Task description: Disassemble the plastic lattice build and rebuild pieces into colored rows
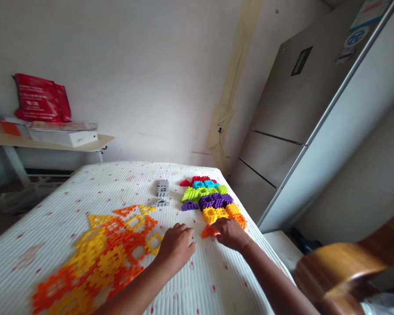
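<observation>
My left hand hovers over the cloth at the right side of a loose spread of orange and yellow toy building pieces. Its fingers are slightly bent and the thumb stands apart, with nothing visible between them. Bent down at the front of the colour-sorted stacks, my right hand has its fingertips on an orange toy building piece. Behind it sit yellow pieces, purple pieces, lime green pieces, blue pieces and red pieces. A grey group of pieces lies farther left.
The table wears a white ribbed cloth with red specks. A fridge stands at the right, near a wooden chair. On a side desk at the left are boxes and a red bag.
</observation>
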The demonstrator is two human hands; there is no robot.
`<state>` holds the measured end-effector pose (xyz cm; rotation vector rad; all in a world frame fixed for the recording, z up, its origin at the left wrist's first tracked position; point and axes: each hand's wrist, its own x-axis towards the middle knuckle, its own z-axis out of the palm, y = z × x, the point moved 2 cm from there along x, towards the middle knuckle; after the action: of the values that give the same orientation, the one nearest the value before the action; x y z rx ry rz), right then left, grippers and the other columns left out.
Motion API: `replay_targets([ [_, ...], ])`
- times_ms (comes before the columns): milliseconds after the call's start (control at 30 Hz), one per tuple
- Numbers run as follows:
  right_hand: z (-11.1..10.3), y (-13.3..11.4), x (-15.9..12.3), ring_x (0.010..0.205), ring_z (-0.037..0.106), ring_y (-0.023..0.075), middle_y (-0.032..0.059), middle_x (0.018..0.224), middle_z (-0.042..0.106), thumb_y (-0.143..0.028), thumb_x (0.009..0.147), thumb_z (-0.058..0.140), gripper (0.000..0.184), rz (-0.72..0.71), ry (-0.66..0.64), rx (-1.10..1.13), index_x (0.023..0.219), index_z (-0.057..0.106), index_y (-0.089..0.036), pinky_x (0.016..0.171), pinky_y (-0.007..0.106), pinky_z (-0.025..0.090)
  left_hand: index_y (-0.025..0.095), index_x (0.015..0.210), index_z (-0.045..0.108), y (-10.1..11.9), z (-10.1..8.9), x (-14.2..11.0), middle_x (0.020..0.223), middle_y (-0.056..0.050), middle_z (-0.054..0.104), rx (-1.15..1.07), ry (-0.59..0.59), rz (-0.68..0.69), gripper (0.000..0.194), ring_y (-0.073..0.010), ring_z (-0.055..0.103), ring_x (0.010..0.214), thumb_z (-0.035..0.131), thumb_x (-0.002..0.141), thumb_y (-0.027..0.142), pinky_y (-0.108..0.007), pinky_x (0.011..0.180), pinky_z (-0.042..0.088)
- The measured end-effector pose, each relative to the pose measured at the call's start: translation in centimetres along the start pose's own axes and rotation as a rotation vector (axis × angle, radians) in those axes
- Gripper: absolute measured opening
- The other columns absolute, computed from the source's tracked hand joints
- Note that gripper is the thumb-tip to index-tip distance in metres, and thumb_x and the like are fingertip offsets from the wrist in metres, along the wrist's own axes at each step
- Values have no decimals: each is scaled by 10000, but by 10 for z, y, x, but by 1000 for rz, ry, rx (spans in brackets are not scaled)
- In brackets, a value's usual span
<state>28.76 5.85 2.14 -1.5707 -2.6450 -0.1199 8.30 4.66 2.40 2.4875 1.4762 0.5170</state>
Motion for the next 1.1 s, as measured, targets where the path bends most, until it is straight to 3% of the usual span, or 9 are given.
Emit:
replay_targets([
  [133,-2,-4,2,812,629,171,51,865,690,-102,704,514,302,89,3,-4,948,657,-208,690,228,433,194,873,681,10,26,21,911,-81,676,24,-11,-29,173,-242,582,942,590,741,259,-354,802,426],
  [233,3,-9,4,808,634,156,47,866,694,-101,736,496,277,140,8,68,931,659,-211,693,212,432,203,825,680,11,35,24,914,-70,659,35,-2,-46,128,-224,571,952,576,757,234,-338,802,412],
  [367,12,-25,8,821,632,149,43,888,690,-126,762,503,238,138,50,185,927,654,-207,699,200,429,211,768,678,-1,35,16,883,-54,652,47,10,-64,122,-198,573,905,557,773,202,-313,781,406],
  [567,21,-47,12,754,613,132,36,814,669,-129,792,480,168,118,138,311,825,635,-184,662,191,418,207,835,685,-20,31,-2,853,-42,661,47,56,-88,162,-177,584,855,525,808,197,-286,770,408],
  [833,32,-43,7,693,576,118,28,776,639,-72,735,509,146,139,253,456,739,620,-168,631,190,411,208,870,690,-20,32,-4,875,-43,669,34,99,-71,172,-186,582,862,533,805,186,-294,777,408],
  [1100,37,-44,10,683,572,126,32,746,623,-52,728,502,159,112,304,467,713,613,-166,626,202,415,190,836,688,-21,36,-5,860,-47,661,31,105,-84,176,-187,574,857,523,783,162,-294,780,401],
])
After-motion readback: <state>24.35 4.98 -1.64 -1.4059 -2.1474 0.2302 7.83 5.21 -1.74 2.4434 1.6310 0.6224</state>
